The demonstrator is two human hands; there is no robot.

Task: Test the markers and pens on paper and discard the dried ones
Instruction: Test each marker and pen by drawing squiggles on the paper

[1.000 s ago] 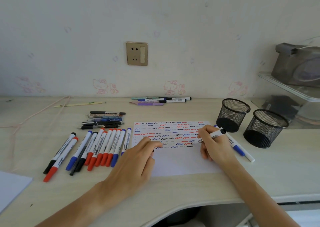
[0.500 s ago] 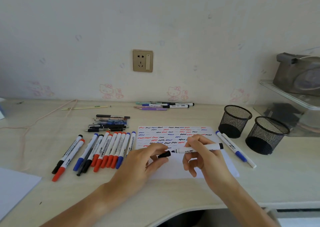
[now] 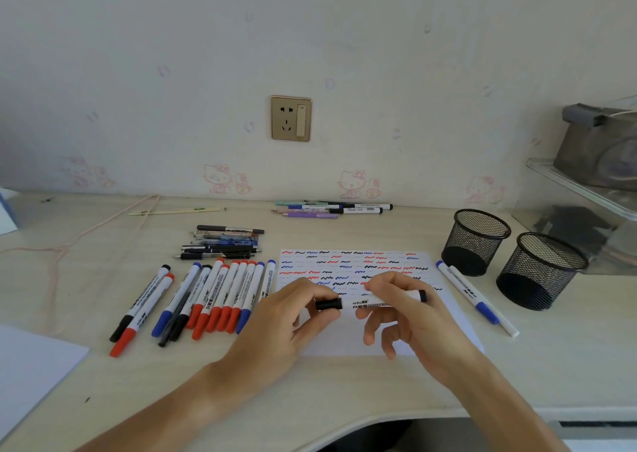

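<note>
Two hands share one black marker [image 3: 375, 302] (axis nine-to-three): cap [image 3: 328, 304] pinched by left hand [image 3: 293, 317], barrel by right hand [image 3: 410, 317].

White paper [image 3: 348, 343] covered in red, blue, black squiggle rows. Held marker [image 3: 374, 302] white with black cap and end. Row of white markers [image 3: 220, 293], caps red, blue, black (mostly red). Two black mesh cups [image 3: 510, 256]. Gold wall socket [image 3: 291, 118].

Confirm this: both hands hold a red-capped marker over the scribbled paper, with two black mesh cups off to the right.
Wrong on the colour. The head view shows the marker has a black cap, held by the left hand and right hand over the paper; two mesh cups stand right.
</note>
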